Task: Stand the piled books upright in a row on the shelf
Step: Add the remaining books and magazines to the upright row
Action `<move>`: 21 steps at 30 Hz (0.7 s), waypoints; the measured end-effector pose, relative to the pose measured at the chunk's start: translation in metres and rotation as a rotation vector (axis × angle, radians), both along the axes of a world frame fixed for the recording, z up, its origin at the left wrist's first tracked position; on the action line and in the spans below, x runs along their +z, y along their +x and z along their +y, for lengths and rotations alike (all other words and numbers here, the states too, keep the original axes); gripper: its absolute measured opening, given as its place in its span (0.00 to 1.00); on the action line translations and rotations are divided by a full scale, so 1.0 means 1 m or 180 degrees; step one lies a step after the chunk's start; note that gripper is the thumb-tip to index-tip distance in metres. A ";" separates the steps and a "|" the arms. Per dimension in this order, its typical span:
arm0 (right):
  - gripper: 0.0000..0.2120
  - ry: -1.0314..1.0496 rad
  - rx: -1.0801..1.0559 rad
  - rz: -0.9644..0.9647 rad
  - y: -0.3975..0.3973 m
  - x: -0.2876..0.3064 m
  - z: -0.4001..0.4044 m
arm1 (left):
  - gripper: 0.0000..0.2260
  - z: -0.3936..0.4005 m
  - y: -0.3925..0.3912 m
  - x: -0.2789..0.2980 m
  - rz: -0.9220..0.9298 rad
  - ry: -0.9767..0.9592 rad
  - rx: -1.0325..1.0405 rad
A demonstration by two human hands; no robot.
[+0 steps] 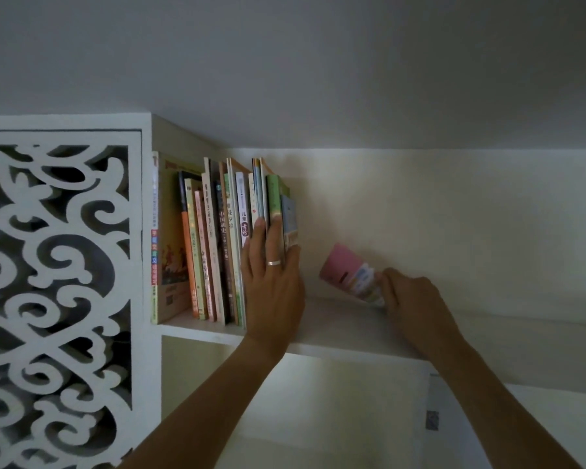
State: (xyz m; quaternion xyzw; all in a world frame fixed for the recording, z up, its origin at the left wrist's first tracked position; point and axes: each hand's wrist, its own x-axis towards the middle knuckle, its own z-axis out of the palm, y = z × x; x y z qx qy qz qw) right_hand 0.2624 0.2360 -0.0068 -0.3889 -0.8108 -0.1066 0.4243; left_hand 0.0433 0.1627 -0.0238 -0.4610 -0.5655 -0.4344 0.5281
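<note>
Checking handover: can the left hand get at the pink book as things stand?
Probably not freely. The left hand is pressed flat against the end of the upright row of books, bracing it. The pink book lies apart to the right, gripped by the right hand.

Row of books (217,245) on the shelf (339,333): paper and card covers, several spines faintly glossy; the pink book (351,274) to the right of the row has a smooth printed cover. The shelf board is smooth, matt white, like painted wood. Left of the row, the fretwork panel (55,299) is matt white with cut scrolls; a polished metal ring (274,263) sits on a finger resting against the row.
</note>
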 end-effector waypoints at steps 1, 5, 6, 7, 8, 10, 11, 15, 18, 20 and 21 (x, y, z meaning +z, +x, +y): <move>0.17 0.0021 0.0042 0.0428 -0.006 0.000 -0.001 | 0.17 -0.001 0.001 0.000 -0.0005 -0.0002 -0.0004; 0.17 -0.0256 0.0591 0.1966 -0.042 0.007 -0.020 | 0.20 -0.006 0.004 0.000 -0.0084 0.0035 -0.0205; 0.16 -0.0422 0.0758 0.2214 -0.055 0.009 -0.028 | 0.21 -0.006 0.005 0.000 -0.0094 0.0057 -0.0223; 0.15 -0.0647 0.0933 0.2341 -0.068 0.010 -0.035 | 0.22 -0.005 0.005 0.000 -0.0105 0.0090 -0.0238; 0.14 -0.0892 0.1135 0.2338 -0.083 0.012 -0.044 | 0.21 -0.004 0.005 0.000 -0.0120 0.0138 -0.0278; 0.12 -0.1295 0.1618 0.2049 -0.111 0.009 -0.058 | 0.17 -0.001 0.003 -0.001 -0.0171 0.0275 -0.0513; 0.11 -0.1407 0.1821 0.1902 -0.121 0.007 -0.062 | 0.16 -0.001 0.001 -0.001 -0.0204 0.0346 -0.0682; 0.07 -0.1588 0.2185 0.1875 -0.133 0.004 -0.062 | 0.21 -0.006 -0.003 -0.006 -0.0182 0.0416 -0.1092; 0.09 -0.1887 0.2367 0.1759 -0.129 0.002 -0.056 | 0.22 -0.009 -0.005 -0.007 -0.0049 0.0211 -0.1108; 0.13 -0.1958 0.2329 0.1678 -0.128 -0.001 -0.055 | 0.21 -0.013 -0.011 -0.006 0.0136 -0.0045 -0.0999; 0.14 -0.1955 0.2266 0.1660 -0.128 -0.002 -0.054 | 0.22 -0.016 -0.015 -0.006 0.0258 -0.0180 -0.0950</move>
